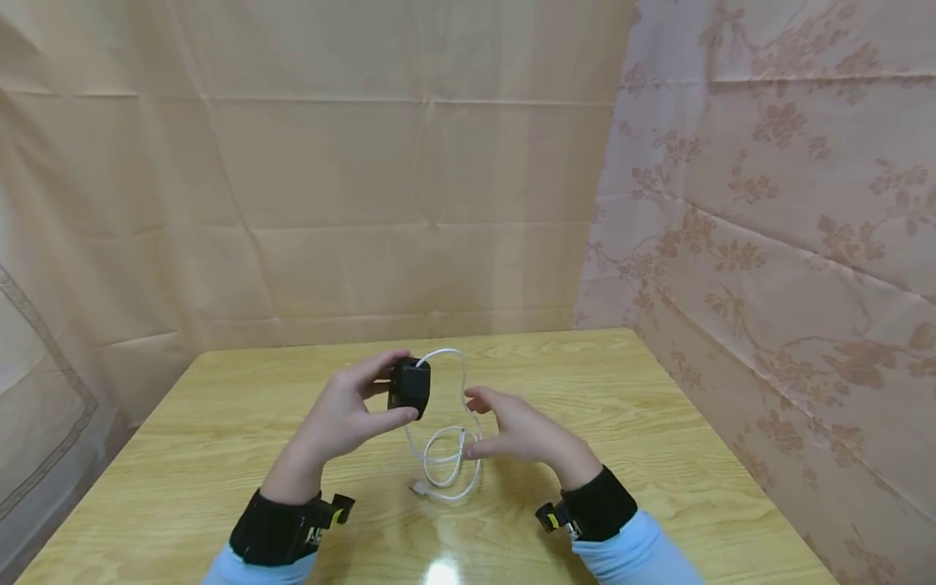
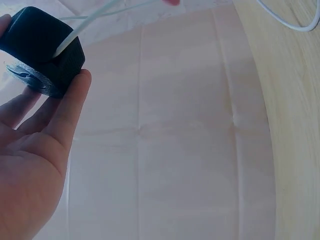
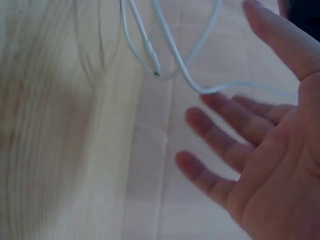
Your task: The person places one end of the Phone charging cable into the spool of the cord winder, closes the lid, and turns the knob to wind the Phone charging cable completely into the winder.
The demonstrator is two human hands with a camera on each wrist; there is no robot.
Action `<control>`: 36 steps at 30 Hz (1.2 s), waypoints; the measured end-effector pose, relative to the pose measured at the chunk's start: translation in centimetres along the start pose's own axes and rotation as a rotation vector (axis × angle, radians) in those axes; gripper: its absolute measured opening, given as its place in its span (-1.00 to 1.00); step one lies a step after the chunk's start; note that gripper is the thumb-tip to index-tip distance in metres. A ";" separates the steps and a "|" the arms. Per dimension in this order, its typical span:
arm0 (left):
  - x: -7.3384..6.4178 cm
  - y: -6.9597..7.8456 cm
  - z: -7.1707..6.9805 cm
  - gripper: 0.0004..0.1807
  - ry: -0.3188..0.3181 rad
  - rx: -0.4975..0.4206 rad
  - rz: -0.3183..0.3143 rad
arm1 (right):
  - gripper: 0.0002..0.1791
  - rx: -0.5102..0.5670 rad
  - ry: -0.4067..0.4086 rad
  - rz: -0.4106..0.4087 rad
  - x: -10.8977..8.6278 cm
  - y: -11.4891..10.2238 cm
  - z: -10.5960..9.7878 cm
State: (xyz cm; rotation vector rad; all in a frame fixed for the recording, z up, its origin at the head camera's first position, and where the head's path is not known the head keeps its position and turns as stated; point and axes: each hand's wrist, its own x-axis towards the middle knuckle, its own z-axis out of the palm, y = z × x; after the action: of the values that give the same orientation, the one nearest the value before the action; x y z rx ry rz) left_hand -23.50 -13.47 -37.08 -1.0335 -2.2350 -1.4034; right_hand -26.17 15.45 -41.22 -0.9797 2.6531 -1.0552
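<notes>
1. The box (image 1: 411,387) is showing black, one side silver-grey.
2. The cable (image 1: 443,351) is showing plain white.
3. The table (image 1: 621,422) is showing yellowish wood grain.
4. The back curtain (image 1: 329,179) is showing plain beige.
5. The side curtain (image 1: 790,244) is carrying brownish-pink flowers and branches on pale pink.
6. Sleeves (image 1: 636,552) are showing light blue; wristbands (image 1: 603,505), black.

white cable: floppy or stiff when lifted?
Probably floppy: the white cable bends into loose loops below the hands. Perhaps slightly springy, since it arches up out of the black block before dropping. It may tangle, as the loops cross.
</notes>
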 end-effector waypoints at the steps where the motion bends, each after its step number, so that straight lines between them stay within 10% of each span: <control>1: 0.0 0.0 0.0 -0.26 0.000 -0.012 -0.006 | 0.01 -0.001 -0.009 0.012 0.1 0.0 0.2; 6: 0.1 -0.2 -0.2 -0.25 0.011 -0.051 -0.033 | 0.05 -0.047 -0.030 0.051 0.5 -0.2 1.4; 19: 0.0 -0.8 -0.7 -0.25 0.043 -0.129 -0.086 | -0.68 -0.340 0.135 -0.084 1.3 -0.1 3.1; 36: -0.4 -1.4 -1.5 -0.26 -0.012 0.022 -0.237 | -0.48 -0.081 0.361 -0.101 1.1 -0.6 1.1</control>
State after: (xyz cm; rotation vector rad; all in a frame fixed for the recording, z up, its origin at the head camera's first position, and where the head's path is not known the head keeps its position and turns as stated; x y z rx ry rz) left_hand -24.39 -15.31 -37.50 -0.7920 -2.4408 -1.4643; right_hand -26.31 13.84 -41.55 -1.0349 2.9800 -1.2616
